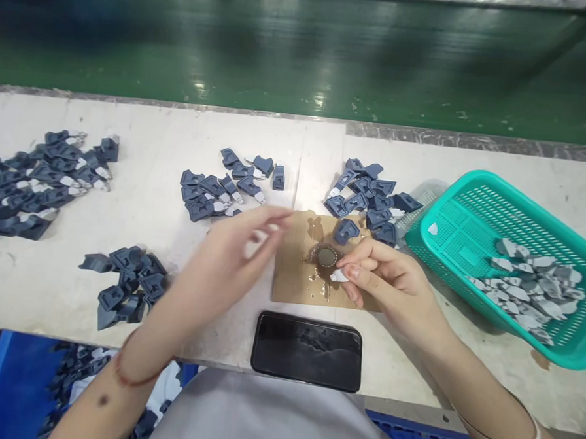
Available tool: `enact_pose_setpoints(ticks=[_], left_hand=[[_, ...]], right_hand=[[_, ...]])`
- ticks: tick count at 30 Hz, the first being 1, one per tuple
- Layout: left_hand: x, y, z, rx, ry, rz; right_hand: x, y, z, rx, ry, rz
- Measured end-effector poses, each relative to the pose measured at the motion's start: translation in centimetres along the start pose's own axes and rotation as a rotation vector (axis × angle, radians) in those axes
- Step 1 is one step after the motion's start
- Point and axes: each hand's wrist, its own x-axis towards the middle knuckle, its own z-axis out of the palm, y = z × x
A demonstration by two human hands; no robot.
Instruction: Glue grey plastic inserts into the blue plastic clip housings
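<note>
Between the thumb and fingers of my right hand (392, 284) is a small white piece (339, 275), close to a round dark metal disc (326, 256) on a wet brown board (290, 272). My left hand (237, 256), blurred by motion, is over the board's left edge; its thumb and fingers are apart and nothing shows between them. Behind the board lies a pile of dark blue-grey parts (373, 191). Another group of such parts (216, 189), some with white pieces attached, lies behind my left hand.
A teal basket (471, 281) with many white pieces stands at the right. A black phone (307, 351) lies at the front edge. More dark parts (44, 174) are at the left, with a pile (127, 283) nearer. Blue crates (13, 388) are below; a green belt (302, 49) runs behind.
</note>
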Motion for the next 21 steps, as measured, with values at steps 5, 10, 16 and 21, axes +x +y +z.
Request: enact_pose_setpoints(ticks=[5, 10, 16, 21], left_hand=[[-6.9, -4.0, -7.4, 0.535, 0.057, 0.020], [-10.0, -7.9, -10.8, 0.647, -0.086, 0.128], [-9.0, -8.0, -11.0, 0.595, -0.059, 0.140], [-8.3, -5.7, -8.5, 0.432, 0.060, 0.046]], right_hand=[[0.4, 0.0, -0.3, 0.003, 0.020, -0.036], [0.9, 0.1, -0.2, -0.015, 0.044, -0.050], [1.0, 0.2, 0.1, -0.026, 0.058, -0.039], [1.1, 0.2, 0.1, -0.001, 0.052, -0.045]])
